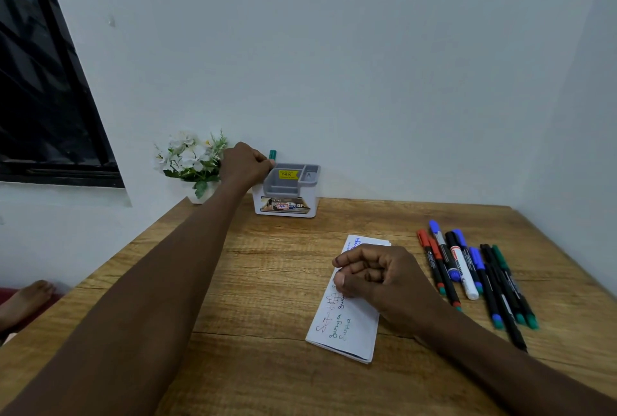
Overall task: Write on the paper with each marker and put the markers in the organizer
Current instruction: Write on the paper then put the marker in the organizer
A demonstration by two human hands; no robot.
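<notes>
My left hand [246,163] reaches to the back of the table and grips a green marker [272,154] upright over the left end of the grey and white organizer [287,212]. Only the marker's green top shows above my fingers. My right hand [374,273] rests with loosely curled fingers on the folded white paper [344,332], which carries handwriting in red, blue and green. It holds nothing. A row of several markers [474,277] with red, blue, green and black caps lies on the table to the right of the paper.
A small pot of white artificial flowers [192,161] stands against the wall just left of the organizer. The wooden table [260,282] sits in a corner between white walls. A dark window [43,98] is at the left; a bare foot [23,302] shows beyond the table's left edge.
</notes>
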